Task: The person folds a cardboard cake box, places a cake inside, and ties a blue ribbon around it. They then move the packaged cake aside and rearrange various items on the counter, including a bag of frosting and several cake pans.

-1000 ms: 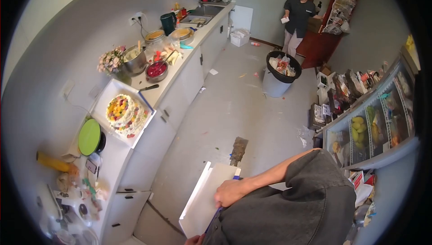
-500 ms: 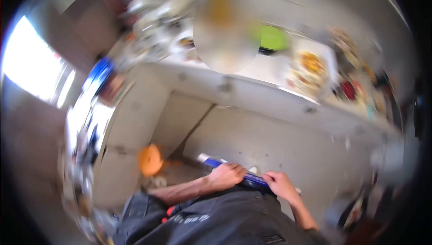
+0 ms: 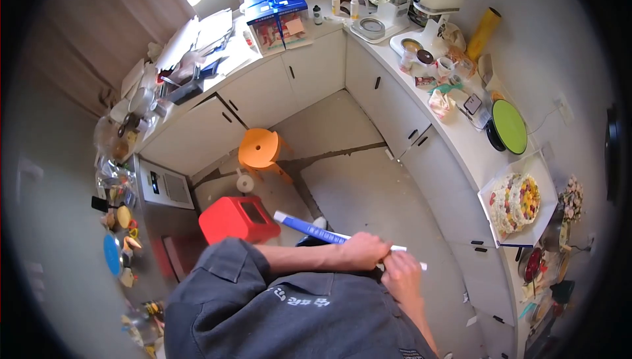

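Both hands hold one long flat board, blue along its edge and white at the tip, seen edge-on in front of the person's chest and above the floor. The left hand is closed around the middle of the board. The right hand pinches it just beside the left, near its right end, where the white tip sticks out. The board slopes from upper left to lower right.

Just left of the board's far end sits a red box on the floor, and farther off stands an orange stool. Along the right runs a white bench carrying a fruit-topped cake in an open white tray, a green round plate, a yellow roll and a stand mixer. On the far bench rests a blue gift box among papers.
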Motion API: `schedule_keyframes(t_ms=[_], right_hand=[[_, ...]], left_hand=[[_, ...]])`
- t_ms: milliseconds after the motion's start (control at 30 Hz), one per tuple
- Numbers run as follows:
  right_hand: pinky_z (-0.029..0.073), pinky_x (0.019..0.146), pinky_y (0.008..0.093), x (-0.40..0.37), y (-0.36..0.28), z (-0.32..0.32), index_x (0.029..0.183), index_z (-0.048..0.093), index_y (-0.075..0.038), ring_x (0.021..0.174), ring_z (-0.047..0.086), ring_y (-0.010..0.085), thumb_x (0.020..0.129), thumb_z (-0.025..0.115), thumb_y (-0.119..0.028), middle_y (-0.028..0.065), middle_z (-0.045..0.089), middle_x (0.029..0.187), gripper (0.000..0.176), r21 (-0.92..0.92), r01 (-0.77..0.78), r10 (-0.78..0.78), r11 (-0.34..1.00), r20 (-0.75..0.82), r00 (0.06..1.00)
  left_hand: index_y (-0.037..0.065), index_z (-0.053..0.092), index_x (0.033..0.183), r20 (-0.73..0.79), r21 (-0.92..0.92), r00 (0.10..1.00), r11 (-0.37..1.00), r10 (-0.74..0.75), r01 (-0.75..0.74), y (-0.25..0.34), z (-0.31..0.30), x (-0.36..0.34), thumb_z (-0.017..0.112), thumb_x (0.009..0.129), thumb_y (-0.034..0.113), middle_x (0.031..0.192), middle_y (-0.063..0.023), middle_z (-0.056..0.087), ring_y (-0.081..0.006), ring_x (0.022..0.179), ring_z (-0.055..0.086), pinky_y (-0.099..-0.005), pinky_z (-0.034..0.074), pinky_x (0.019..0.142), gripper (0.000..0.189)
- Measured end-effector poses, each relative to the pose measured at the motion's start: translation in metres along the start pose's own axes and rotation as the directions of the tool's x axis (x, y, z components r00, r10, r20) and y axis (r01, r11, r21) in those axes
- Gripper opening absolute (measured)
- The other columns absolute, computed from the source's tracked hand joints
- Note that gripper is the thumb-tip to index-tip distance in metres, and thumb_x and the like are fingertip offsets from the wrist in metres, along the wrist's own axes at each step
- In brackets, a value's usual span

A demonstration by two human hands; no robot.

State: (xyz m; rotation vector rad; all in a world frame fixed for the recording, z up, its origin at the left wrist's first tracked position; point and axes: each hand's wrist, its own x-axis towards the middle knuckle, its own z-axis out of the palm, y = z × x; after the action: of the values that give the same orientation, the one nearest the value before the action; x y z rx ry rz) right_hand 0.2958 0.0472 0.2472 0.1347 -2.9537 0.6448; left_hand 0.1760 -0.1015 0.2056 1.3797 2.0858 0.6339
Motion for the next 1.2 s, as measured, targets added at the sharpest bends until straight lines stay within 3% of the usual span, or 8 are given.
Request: schedule_keyframes(t_ms=[133,200,300,467,533,733,867,1200], right_hand=[[0.049,0.101,0.0437,0.028,0.008,-0.035,0.12,0.073,-0.004,0.115,0.067,0.0307,0.073,0.083,-0.005,0.014,0.073,0.119,0.049,-0.216,-0.038,-0.021,0.976,-0.267,0.964],[0.048,0.104,0.0427,0.024,0.029,-0.052,0.122,0.074,-0.008,0.123,0.061,0.0322,0.078,0.081,-0.004,0.0152,0.068,0.13,0.044,0.066,-0.315,0.317,0.947,-0.368,0.874],[0.05,0.099,0.041,-0.003,0.083,-0.066,0.116,0.073,-0.005,0.113,0.065,0.033,0.08,0.082,-0.006,0.0148,0.072,0.12,0.037,0.243,-0.451,0.486,0.859,-0.109,0.867],[0.05,0.075,0.0411,-0.042,0.119,-0.049,0.096,0.069,-0.004,0.083,0.066,0.034,0.082,0.08,-0.005,0.0143,0.071,0.089,0.017,0.249,-0.329,0.38,0.911,-0.195,0.904],[0.048,0.068,0.0416,-0.044,0.104,-0.056,0.09,0.068,-0.004,0.075,0.064,0.0344,0.083,0.078,-0.004,0.0133,0.07,0.082,0.013,0.121,-0.266,0.287,0.956,-0.223,0.932],[0.044,0.062,0.0425,-0.053,0.089,-0.077,0.082,0.066,-0.005,0.067,0.063,0.0331,0.079,0.077,-0.002,0.0108,0.068,0.074,0.012,0.046,-0.196,0.2,0.98,-0.115,0.973],[0.046,0.062,0.0435,-0.056,0.077,-0.083,0.082,0.068,-0.004,0.068,0.064,0.0343,0.079,0.077,-0.003,0.0122,0.069,0.075,0.009,0.061,-0.204,0.207,0.977,-0.051,0.977],[0.048,0.057,0.0322,-0.074,0.047,-0.099,0.1,0.079,-0.003,0.058,0.061,0.0164,0.089,0.074,-0.009,0.0143,0.07,0.068,0.014,0.313,-0.734,0.52,0.604,0.543,0.659]], left_hand=[[0.006,0.067,0.109,-0.085,-0.044,0.99,0.993,-0.111,0.108,-0.002,-0.051,0.008,0.073,0.079,0.009,0.082,-0.0205,0.073,-0.0411,0.08,0.072,-0.0516,0.056,0.07,0.03],[0.005,0.069,0.101,-0.158,-0.069,0.981,0.992,-0.112,0.102,-0.009,-0.06,0.0,0.072,0.079,0.008,0.081,-0.0192,0.073,-0.0401,0.081,0.072,-0.0508,0.056,0.071,0.022],[0.004,0.07,0.106,-0.221,-0.321,0.975,0.944,0.007,-0.079,-0.025,-0.092,-0.018,0.077,0.08,0.004,0.086,-0.0159,0.073,-0.0331,0.082,0.072,-0.0413,0.056,0.073,0.027],[0.003,0.062,0.116,-0.417,-0.619,0.885,0.778,-0.209,-0.108,-0.057,-0.112,-0.045,0.086,0.077,0.008,0.098,-0.0111,0.072,-0.0207,0.091,0.07,-0.0343,0.055,0.083,0.046],[0.004,0.061,0.118,-0.374,-0.299,0.862,0.924,-0.343,0.239,-0.074,-0.107,-0.052,0.089,0.076,0.014,0.103,-0.0109,0.073,-0.0251,0.099,0.071,-0.038,0.055,0.089,0.05],[0.007,0.062,0.132,-0.175,-0.546,0.974,0.838,-0.147,0.029,-0.03,-0.148,-0.059,0.088,0.079,0.025,0.119,-0.0155,0.07,-0.0315,0.114,0.066,-0.0435,0.052,0.098,0.062],[0.002,0.072,0.092,0.066,0.238,0.991,0.963,0.114,-0.127,-0.015,-0.134,-0.045,0.077,0.09,0.032,0.086,-0.0145,0.072,-0.0344,0.095,0.069,-0.0437,0.054,0.083,0.03],[0.007,0.074,0.089,0.341,0.028,0.928,0.988,-0.15,0.149,-0.025,-0.139,-0.066,0.066,0.096,0.036,0.08,-0.0157,0.07,-0.0354,0.086,0.07,-0.0446,0.054,0.071,0.031]])
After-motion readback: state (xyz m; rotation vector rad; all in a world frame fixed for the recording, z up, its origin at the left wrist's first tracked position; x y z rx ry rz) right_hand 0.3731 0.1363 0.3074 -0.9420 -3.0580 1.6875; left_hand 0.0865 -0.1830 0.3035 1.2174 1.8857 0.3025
